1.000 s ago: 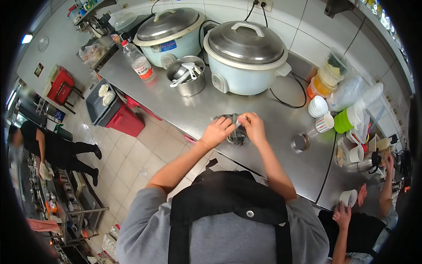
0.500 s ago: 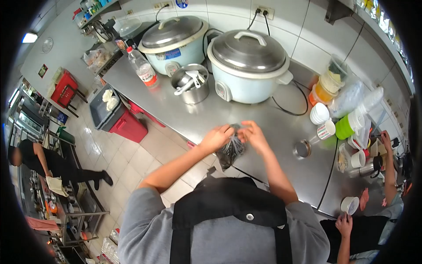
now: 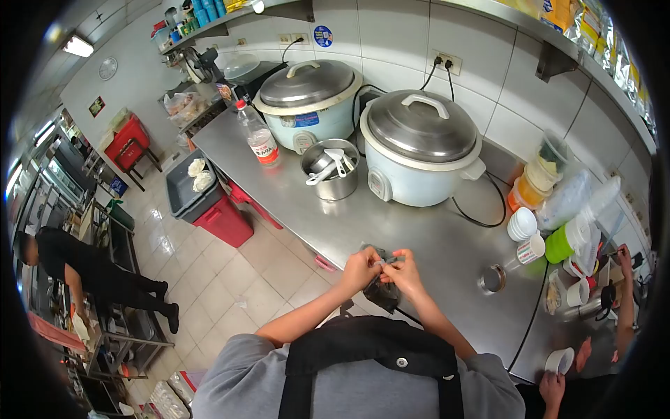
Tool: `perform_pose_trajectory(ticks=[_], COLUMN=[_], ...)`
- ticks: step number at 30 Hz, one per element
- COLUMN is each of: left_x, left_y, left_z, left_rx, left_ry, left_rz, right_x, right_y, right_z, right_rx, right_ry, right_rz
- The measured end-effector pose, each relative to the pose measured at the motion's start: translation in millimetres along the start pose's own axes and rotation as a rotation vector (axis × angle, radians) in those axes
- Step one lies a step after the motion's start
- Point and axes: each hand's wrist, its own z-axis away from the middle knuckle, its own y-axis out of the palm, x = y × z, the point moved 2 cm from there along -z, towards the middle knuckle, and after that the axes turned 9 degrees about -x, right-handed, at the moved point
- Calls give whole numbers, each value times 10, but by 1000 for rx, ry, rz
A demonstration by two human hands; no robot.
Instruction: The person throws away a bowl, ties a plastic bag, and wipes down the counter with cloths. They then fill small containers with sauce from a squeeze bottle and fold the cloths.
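A dark, see-through plastic bag (image 3: 380, 297) hangs at the near edge of the steel counter, its contents too dark to make out. My left hand (image 3: 361, 272) is closed on the bag's gathered neck, fingers pinched together. Close against it, my right hand (image 3: 405, 274) pinches the same neck from the other side. The fingers hide most of the bag's top. Beyond my hands stand a large rice cooker (image 3: 422, 164) with a metal lid and a steel pot (image 3: 335, 185) holding white-handled utensils.
A second rice cooker (image 3: 307, 105) and a red-capped bottle (image 3: 258, 140) stand farther left. Right of my hands are a round metal tin (image 3: 493, 278), paper cups (image 3: 530, 249) and stacked containers. A co-worker's hand (image 3: 552, 387) touches a white bowl (image 3: 560, 361). Another person stands far left.
My hands have drawn together at the bag's neck; my right fingers, spread before, now pinch it. The view has tilted up. The person at far left leans farther forward.
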Motion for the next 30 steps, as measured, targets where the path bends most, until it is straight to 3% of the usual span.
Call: perform_pose_trajectory(ticks=[3, 5, 8, 10, 14, 16, 17, 20, 21, 23, 25, 28, 30], left_x=[-21, -37, -29, 68, 254, 526, 620, 779, 674, 496, 511, 388, 183], left_y=[-10, -30, -50, -6, 160, 326, 372, 461, 391, 273, 302, 320, 216], left_z=[-13, -79, -204, -265, -221, -210, -219, -138, -130, -57, -35, -18, -11], left_rx=[35, 70, 215, 249, 219, 292, 296, 439, 439, 397, 387, 317, 119], left_ry=[-51, -76, -109, -224, -300, -670, -665, -965, -962, -1152, -1166, -1021, -900], left_rz=[6, 4, 19, 293, 552, 712, 712, 1042, 1044, 1174, 1215, 1213, 930], right_x=[-66, -112, -54, 84, 93, 146, 163, 51, 19, 0, -13, 18, 144], right_y=[3, 5, 38, 27, -14, -17, -20, -50, -54, -57, -61, -126, -82], right_z=[-69, -110, -121, -109, -189, -172, -168, -219, -224, -222, -223, -218, -98], right_rx=[5, -48, -131, -143, -138, -141, -140, -121, -112, -105, -73, -127, -124], right_ry=[-15, -178, -255, -298, -377, -374, -366, -312, -292, -308, -289, -352, -313], right_rz=[41, 130, 219, 248, 343, 373, 405, 345, 329, 312, 339, 359, 299])
